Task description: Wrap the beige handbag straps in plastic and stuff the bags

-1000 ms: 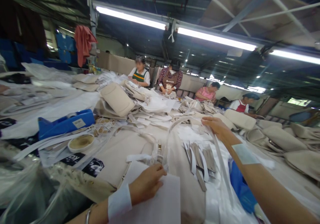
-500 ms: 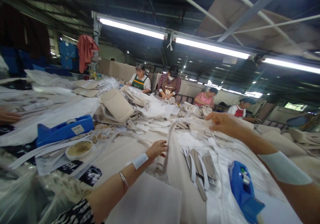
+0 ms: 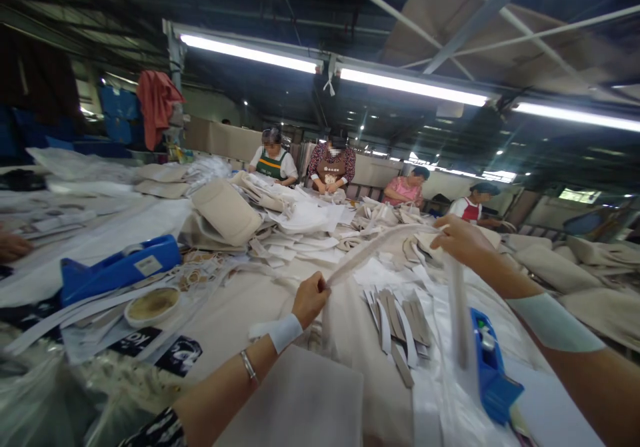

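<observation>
Left hand pinching, lower; right hand pinching, higher, well apart.

strap: filmy wrapping | tape dispenser: smooth plastic | bracelet: glossy metal

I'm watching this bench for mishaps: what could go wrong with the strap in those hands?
Snagging: the pale strap runs between the left hand and right hand, and its blurred hanging length appears close to the blue tape dispenser, so it might catch there.

Scattering: that hanging length also appears near the loose strips, and a swing could knock them about.
</observation>
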Motion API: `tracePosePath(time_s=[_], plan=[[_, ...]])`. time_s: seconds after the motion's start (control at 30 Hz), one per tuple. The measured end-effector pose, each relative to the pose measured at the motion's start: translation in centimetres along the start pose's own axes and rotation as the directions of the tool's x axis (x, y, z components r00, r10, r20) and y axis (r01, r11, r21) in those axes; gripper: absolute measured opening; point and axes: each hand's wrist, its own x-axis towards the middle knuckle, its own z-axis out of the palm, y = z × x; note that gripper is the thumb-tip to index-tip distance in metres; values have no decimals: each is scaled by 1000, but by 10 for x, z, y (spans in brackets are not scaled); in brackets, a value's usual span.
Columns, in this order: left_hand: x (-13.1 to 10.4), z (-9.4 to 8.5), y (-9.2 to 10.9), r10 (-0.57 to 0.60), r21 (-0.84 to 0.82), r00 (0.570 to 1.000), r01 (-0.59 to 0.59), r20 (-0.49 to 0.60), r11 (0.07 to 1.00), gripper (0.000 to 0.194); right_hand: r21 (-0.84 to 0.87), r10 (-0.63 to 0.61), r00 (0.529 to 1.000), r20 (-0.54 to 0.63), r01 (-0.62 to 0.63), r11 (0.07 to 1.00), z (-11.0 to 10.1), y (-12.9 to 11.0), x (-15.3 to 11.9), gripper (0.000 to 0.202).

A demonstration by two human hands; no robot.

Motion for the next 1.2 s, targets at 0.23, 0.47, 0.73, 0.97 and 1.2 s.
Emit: tracePosePath(time_s=[0.23,0.47,0.73,0.97,1.2], plan=[[7,-10,-17,-24,216,998,36,-57,976,23,360,47,954,296,-157,920,13,-3,-53,37],[1,-12,-9,42,231,995,-19,-95,973,6,611,-159,774,613,-337,716,-10,-43,-70,61],[-68,-20,59,217,-35,956,-215,195,976,25,684,-111,843,526,-342,644,30,-61,-83,22],[-133,-10,77,109,-431,691,313,715,846,42,760,-24,917,398,-315,568,107,-65,-102,20],[-149,3,54,-71,-390,760,409,646,825,45,831,65,929,365,-357,426,148,-66,-118,21]])
